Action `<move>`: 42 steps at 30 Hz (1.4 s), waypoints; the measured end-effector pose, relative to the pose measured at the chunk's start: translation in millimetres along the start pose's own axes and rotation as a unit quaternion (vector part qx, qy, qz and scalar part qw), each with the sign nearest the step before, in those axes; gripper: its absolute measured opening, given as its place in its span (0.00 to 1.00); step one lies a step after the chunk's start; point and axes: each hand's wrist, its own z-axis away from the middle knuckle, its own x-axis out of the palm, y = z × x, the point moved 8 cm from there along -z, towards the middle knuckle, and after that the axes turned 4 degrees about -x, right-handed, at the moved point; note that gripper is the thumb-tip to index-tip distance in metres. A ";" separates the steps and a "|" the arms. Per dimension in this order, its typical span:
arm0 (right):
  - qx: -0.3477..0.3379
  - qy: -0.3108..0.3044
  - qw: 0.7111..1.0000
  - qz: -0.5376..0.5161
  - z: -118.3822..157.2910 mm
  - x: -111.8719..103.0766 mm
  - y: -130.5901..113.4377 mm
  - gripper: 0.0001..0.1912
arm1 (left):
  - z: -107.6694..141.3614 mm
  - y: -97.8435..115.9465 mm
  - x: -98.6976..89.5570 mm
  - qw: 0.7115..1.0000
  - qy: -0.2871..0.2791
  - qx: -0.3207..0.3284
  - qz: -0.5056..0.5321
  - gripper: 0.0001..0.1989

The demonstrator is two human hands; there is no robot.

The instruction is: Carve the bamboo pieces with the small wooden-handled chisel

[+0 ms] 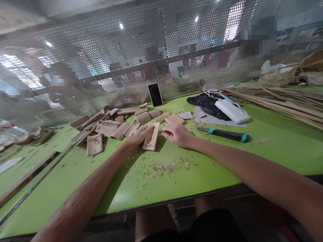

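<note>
On my feed, shavings (171, 166) lie just this side of the grip. My left hand (140, 135) grasps a pale wooden piece (151, 138); close beside, my right hand (178, 134) clasps a slim dark tool (168, 133). Right of them rests a knife (225, 134); beyond, leftward, more pieces (121, 130); farther, a phone (155, 94) before the mesh (106, 89).

Showing pale tan on the bamboo piece (152, 139) in the left hand's (140, 135) grip. Spreading lime green over the tabletop (202, 178) beneath it. Running black with teal bands along the knife (225, 134) to the grip's right, white over the device (233, 111) beyond. Dotting the grey screen (101, 40) farther off with holes.
</note>
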 end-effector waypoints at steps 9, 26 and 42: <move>0.007 0.032 0.999 -0.008 0.7 -7.0 7.1 0.13 | 2.0 -0.4 -0.1 0.999 -0.016 0.005 0.039 0.29; 0.003 0.061 0.997 -0.050 1.7 -9.5 17.6 0.15 | 0.0 2.8 3.2 0.998 -0.042 0.024 0.029 0.25; 0.002 0.070 0.996 -0.046 1.8 -8.7 21.7 0.12 | 7.0 8.8 2.8 0.999 -0.037 0.013 -0.029 0.30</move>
